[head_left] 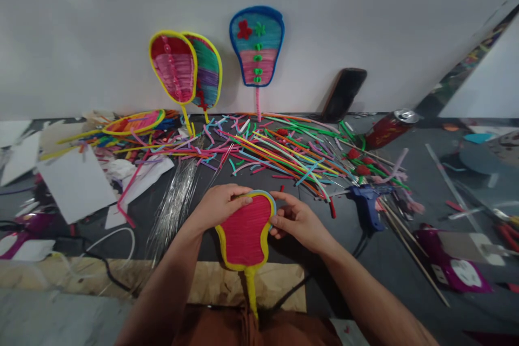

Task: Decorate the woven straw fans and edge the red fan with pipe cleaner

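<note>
A hand fan (pixel 247 232) with a red body, yellow fuzzy rim and yellow handle is held over the front of the table, its handle pointing toward me. My left hand (pixel 227 205) grips its upper left edge, the thumb lying on the red face. Along the top and upper right rim runs a light blue pipe cleaner (pixel 273 206). My right hand (pixel 298 221) pinches this strip against the right edge between thumb and fingers. The fingertips behind the fan are hidden.
Finished fans (pixel 257 46) lean on the white wall. Loose pipe cleaners (pixel 279 154) spread across the table's middle, beside silver wires (pixel 174 211). To the right are a blue glue gun (pixel 367 203), a red can (pixel 391 128), a phone (pixel 344 93) and thin sticks (pixel 417 251).
</note>
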### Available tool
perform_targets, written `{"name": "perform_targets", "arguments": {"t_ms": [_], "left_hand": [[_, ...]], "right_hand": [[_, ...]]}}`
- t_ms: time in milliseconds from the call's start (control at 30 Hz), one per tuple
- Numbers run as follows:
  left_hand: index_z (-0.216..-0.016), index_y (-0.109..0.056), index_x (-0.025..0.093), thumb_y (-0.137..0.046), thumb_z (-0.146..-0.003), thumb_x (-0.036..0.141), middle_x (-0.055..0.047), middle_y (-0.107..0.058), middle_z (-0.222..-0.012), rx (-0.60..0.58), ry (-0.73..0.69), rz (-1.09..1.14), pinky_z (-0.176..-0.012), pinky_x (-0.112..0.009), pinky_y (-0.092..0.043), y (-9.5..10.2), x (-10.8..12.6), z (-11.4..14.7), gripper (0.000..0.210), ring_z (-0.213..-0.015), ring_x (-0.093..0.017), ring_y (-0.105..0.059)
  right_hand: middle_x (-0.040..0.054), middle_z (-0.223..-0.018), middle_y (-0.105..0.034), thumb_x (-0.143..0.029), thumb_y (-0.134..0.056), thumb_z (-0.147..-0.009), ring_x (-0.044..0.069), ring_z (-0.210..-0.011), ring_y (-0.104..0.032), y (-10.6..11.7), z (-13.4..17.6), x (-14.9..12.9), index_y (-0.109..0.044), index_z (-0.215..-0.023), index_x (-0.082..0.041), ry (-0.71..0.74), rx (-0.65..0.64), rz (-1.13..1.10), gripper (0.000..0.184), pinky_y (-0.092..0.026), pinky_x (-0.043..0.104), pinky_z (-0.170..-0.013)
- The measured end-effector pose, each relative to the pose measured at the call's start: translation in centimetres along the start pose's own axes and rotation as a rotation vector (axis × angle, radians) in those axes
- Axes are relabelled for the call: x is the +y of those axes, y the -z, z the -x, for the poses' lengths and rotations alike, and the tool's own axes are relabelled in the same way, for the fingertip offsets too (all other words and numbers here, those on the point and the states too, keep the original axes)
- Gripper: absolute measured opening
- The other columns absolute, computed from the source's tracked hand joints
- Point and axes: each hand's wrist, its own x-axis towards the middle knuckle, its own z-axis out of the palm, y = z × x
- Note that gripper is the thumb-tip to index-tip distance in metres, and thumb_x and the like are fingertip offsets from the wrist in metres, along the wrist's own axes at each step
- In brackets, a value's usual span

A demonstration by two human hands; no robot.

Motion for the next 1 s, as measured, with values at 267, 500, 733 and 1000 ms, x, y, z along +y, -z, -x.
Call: {"name": "perform_targets", "arguments": {"t_ms": [267,500,733,1000], "left_hand": [[-0.109,-0.067,0.025,-0.049,-0.084,0.044,0.0,-0.07,-0.11,-0.001,0.0,0.048,-0.081,-0.024,-0.045,-0.1,-0.1,0.0,0.036,-0.098,-0.018,-0.063],[-0.107,-0.067,0.024,-0.052,-0.082,0.042,-0.001,-0.07,-0.108,0.003,-0.008,0.116,-0.08,-0.024,-0.046,0.0,0.0,0.1,0.035,-0.095,-0.018,-0.064],[-0.098,-0.068,0.021,-0.041,-0.087,0.05,-0.001,-0.072,-0.097,-0.017,-0.002,0.207,-0.076,-0.023,-0.046,0.1,0.1,0.1,0.042,-0.088,-0.018,-0.064],[-0.079,-0.066,0.017,-0.041,-0.086,0.043,0.001,-0.065,-0.074,-0.083,-0.024,0.155,-0.062,-0.022,-0.041,1.1,0.8,-0.4,0.037,-0.069,-0.014,-0.057]], "right_hand": [[-0.0063,-0.064,-0.058,-0.036,-0.075,-0.068,0.011,-0.057,-0.064,0.1,-0.3,0.3,-0.055,-0.111,-0.018,-0.012,-0.025,0.025,0.05,-0.053,0.022,-0.054],[-0.003,-0.069,-0.061,-0.04,-0.076,-0.067,0.009,-0.06,-0.063,0.2,-0.1,-0.1,-0.061,-0.09,-0.016,-0.042,-0.058,0.07,0.037,-0.053,0.022,-0.057],[-0.0017,-0.072,-0.062,-0.043,-0.074,-0.068,0.009,-0.063,-0.061,0.1,0.2,0.1,-0.061,-0.083,-0.015,-0.031,-0.095,0.093,0.034,-0.051,0.022,-0.059],[-0.001,-0.073,-0.061,-0.048,-0.068,-0.073,0.011,-0.063,-0.06,0.0,0.5,0.0,-0.059,-0.083,-0.017,0.026,-0.111,0.218,0.034,-0.051,0.025,-0.062]]}}
